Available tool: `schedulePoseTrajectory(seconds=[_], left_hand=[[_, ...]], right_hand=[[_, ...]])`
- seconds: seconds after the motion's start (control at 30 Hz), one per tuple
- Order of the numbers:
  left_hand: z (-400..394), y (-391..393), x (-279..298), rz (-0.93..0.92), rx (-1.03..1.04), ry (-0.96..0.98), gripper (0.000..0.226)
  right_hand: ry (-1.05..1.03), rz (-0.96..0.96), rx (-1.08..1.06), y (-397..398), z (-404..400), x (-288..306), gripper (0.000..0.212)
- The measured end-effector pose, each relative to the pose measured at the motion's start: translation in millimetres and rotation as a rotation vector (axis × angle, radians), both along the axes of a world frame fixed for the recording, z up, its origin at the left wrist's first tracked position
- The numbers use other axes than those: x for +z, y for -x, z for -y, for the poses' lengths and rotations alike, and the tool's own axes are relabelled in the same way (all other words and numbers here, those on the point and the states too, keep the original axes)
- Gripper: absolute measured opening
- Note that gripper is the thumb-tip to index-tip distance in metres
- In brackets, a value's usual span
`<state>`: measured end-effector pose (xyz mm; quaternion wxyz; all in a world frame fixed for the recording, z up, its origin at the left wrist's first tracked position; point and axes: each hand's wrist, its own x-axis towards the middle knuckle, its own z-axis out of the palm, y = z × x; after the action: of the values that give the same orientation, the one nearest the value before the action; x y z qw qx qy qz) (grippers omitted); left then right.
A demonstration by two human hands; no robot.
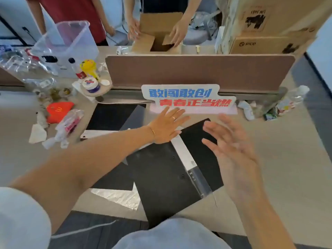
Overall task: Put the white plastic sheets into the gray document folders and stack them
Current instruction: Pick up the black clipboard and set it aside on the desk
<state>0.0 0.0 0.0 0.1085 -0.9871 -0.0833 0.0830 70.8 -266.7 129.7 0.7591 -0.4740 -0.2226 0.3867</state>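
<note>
A dark gray document folder [161, 178] lies open and turned at an angle on the desk in front of me, its pale spine strip and clear clip bar running down the middle. My left hand [166, 125] rests flat, fingers spread, on the folder's far left corner. My right hand [231, 150] hovers open, palm up, above the folder's right flap, holding nothing. Another dark folder [111, 115] lies farther back on the left. A white plastic sheet [116, 196] shows from under the open folder near the desk's front edge.
A brown desk divider [197, 71] with a blue and red slogan sign [188, 97] stands just behind the folders. Wrappers, bottles and a clear bin [68, 44] crowd the left. Crumpled bottles [291, 99] lie at right. Beyond the divider, other people handle a cardboard box [158, 31].
</note>
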Motion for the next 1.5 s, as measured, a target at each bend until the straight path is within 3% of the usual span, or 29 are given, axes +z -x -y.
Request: schedulePoseTrajectory(seconds=[0.03, 0.13, 0.23, 0.37, 0.53, 0.73, 1.0, 1.2, 1.5], left_hand=[[3.1, 0.0, -5.0, -0.07, 0.001, 0.027, 0.068], [5.3, 6.2, -36.1, -0.217, 0.005, 0.154, 0.066], [4.4, 10.9, -61.7, -0.282, 0.085, 0.25, 0.065], [0.2, 13.8, -81.0, -0.298, 0.231, 0.319, 0.065], [-5.8, 8.5, -97.7, -0.285, 0.378, 0.414, 0.06], [-5.0, -5.5, -103.0, -0.196, 0.548, 0.593, 0.055], [-11.1, -7.2, -93.9, -0.075, 0.675, 0.69, 0.05], [-20.2, -7.3, -55.6, 0.095, 0.73, 0.686, 0.044], [-25.1, -17.5, 15.0, 0.478, 0.818, 0.728, 0.047]], right_hand=[[0.09, -0.018, -0.029, 1.1, -1.1, -12.0, 0.065], [0.394, 0.055, -0.037, 2.3, 2.3, -70.0, 0.039], [0.687, 0.032, -0.026, 5.0, 18.6, -136.9, 0.034], [0.926, -0.08, 0.003, 14.2, 44.0, -201.6, 0.036], [1.086, -0.101, -0.011, 23.0, 60.0, -238.6, 0.04], [1.143, -0.154, -0.042, 17.3, 58.2, -254.9, 0.04], [1.045, -0.181, -0.082, 9.3, 57.9, -231.8, 0.036], [0.934, -0.083, -0.128, -7.7, 38.7, -193.4, 0.04], [0.768, 0.088, -0.255, -25.2, 9.1, -151.8, 0.025]])
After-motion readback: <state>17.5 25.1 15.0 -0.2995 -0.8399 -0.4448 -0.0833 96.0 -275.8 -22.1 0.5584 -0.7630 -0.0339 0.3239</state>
